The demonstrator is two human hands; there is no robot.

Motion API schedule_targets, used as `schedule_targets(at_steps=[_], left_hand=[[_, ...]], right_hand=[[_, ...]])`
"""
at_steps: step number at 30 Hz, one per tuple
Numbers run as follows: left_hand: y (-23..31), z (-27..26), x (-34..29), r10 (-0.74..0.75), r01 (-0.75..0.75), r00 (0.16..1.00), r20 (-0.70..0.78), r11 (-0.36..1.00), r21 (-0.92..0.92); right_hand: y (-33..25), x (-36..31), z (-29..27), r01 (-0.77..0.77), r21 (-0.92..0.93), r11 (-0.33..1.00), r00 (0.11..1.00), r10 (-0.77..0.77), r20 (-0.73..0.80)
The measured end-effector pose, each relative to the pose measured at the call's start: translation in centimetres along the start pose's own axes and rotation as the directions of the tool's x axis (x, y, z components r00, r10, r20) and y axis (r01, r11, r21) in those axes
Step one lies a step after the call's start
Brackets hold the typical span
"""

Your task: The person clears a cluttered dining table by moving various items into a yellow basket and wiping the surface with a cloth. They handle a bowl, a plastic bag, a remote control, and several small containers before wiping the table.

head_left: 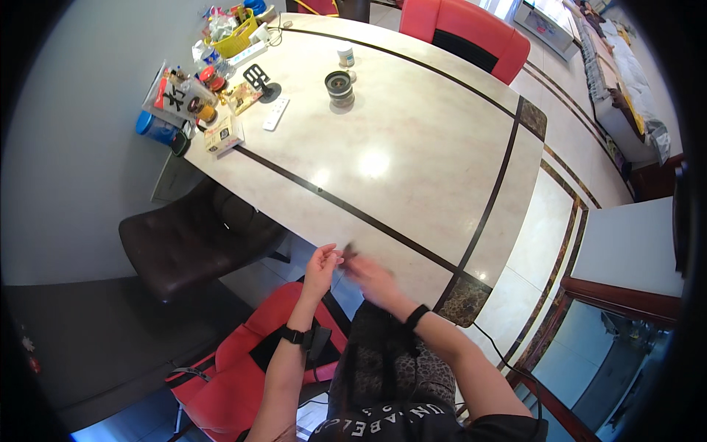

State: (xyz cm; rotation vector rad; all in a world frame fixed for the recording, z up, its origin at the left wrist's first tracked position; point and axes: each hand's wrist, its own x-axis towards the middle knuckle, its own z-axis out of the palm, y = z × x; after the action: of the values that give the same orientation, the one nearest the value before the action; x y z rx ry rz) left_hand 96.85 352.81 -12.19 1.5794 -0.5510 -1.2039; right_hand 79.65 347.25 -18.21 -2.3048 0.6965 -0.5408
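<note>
At the near edge of the table (412, 191), my left hand (321, 269) is raised with its fingers curled and drawn together in a pinch. What they hold, if anything, is too small to name. Close beside it is my right hand (374, 282), smeared by motion, its fingers bent toward the left hand. A small dark brown thing (349, 253) shows at the right hand's fingertips, between the two hands. Blur hides its kind. Dark bands circle both wrists.
Farther back stand a dark-rimmed jar (339, 88) and a small white bottle (345, 56). A white power strip (276, 114), black phone stand (265, 85), box (224, 135) and yellow basket (232, 37) line the left. Red chair (258, 346) and brown chair (199, 228) flank the near edge.
</note>
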Motion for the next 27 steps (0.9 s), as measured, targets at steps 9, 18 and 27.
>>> schedule_targets(at_steps=[9, 18, 27], left_hand=[[11.2, -4.5, 2.9, 0.270, -0.263, 0.963, 0.014, 0.923, 0.283], [13.6, -7.0, 5.9, 0.196, -0.221, 0.975, 0.103, 0.891, 0.396], [20.6, -23.2, 19.5, 0.541, -0.482, 0.833, 0.117, 0.604, 0.634]], right_hand=[[1.0, 4.3, -5.9, 0.321, 0.007, 0.947, 0.946, -0.321, 0.032], [5.1, 11.9, -3.9, 0.111, -0.184, 0.977, 0.992, -0.119, -0.034], [11.9, 24.2, -7.9, -0.472, -0.335, 0.815, 0.810, 0.251, -0.530]])
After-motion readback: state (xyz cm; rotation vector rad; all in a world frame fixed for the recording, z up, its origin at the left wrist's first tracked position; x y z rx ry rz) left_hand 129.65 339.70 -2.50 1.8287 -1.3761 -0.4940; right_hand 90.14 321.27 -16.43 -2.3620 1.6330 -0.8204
